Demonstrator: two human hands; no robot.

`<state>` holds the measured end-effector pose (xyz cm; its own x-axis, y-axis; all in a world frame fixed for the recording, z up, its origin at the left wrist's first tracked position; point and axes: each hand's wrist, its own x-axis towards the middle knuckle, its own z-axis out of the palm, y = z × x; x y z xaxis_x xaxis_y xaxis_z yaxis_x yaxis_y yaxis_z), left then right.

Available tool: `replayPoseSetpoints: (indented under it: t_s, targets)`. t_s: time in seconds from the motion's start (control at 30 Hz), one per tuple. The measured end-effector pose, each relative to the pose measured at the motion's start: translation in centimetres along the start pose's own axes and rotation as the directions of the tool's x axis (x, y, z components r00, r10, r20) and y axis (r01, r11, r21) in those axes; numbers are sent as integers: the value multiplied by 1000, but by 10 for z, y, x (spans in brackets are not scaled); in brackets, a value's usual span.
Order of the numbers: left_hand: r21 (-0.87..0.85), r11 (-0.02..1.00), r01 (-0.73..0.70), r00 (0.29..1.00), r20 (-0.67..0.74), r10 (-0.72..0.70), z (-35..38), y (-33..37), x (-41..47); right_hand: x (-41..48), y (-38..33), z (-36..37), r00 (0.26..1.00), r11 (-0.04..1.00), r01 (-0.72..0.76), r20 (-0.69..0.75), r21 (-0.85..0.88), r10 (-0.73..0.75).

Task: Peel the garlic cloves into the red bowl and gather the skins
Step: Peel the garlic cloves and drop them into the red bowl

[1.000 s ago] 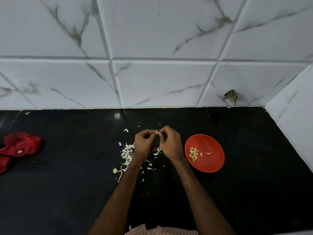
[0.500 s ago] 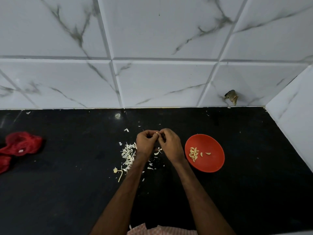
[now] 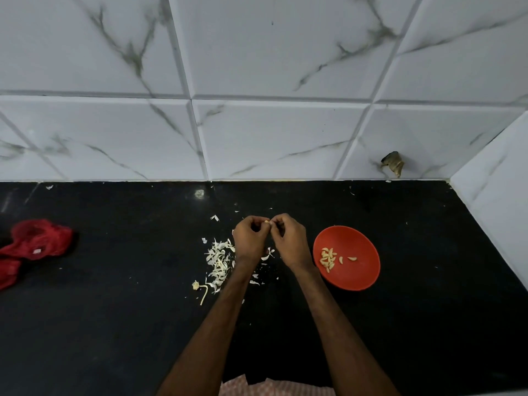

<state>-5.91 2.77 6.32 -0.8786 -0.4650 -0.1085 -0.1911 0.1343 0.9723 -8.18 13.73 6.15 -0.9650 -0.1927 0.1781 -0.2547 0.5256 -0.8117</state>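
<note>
You hold one garlic clove [image 3: 266,222] between both hands, raised over the middle of the tabletop [image 3: 114,324], a little nearer its back edge. Your left hand [image 3: 251,238] and right hand [image 3: 290,241] are both curled. Their fingertips pinch the small pale clove from either side, and the knuckles almost touch. That two-sided pinch makes sense, I judge: one hand steadies the clove while the other works the skin loose. How much skin is left on it is too small to tell.

The red bowl [image 3: 360,278] sits just beside your right wrist, toward the right edge — close enough that a finished clove needs only a short reach. A cluster of peeled cloves [image 3: 328,260] lies in it, with two more apart from the cluster.

The skins [image 3: 218,260] lie in a loose heap just left of your left wrist. A dry stem [image 3: 200,290] lies at the heap's near end, and flakes are scattered under your forearms and toward the back edge. Gathering is not yet done, and your own arms cover part of what must be swept up.

A crumpled red mesh bag [image 3: 37,241] lies at the left edge, well apart from the work. A brownish scrap [image 3: 393,162] clings to the wall tile above the back right corner, and I cannot tell what it is. A checked cloth [image 3: 257,388] shows at the near edge between your forearms.
</note>
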Motion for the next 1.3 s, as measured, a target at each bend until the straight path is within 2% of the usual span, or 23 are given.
replayPoseSetpoints:
  t_s: [0.23,0.47,0.6,0.7,0.87,1.07,1.2,1.3]
  targets:
    - [-2,999,45,998,41,-45,-3,-2,-1,5,7,-1,980,969,-196,52,148,190]
    - [-65,995,80,997,4,-79,0,1,-2,0,-2,0,998,995,-15,-58,100,21]
    - [-192,972,137,990,-10,-142,-1,-5,3,3,-1,2,996,997,73,-57,34,-71]
    - [-240,957,160,986,4,-164,-1,-6,5,4,-2,2,995,994,94,-28,53,-93]
    - [-241,957,159,987,62,-148,-3,-5,6,4,2,2,1000,987,16,-28,161,-12]
    - [-200,971,128,990,79,-114,-5,-9,6,2,10,5,976,905,-217,69,367,207]
    - [-112,993,38,998,59,-32,-7,-11,7,0,9,2,955,818,-290,90,497,283]
    - [-4,999,-52,997,54,52,-10,-11,7,-1,9,0,948,797,-310,107,519,299]
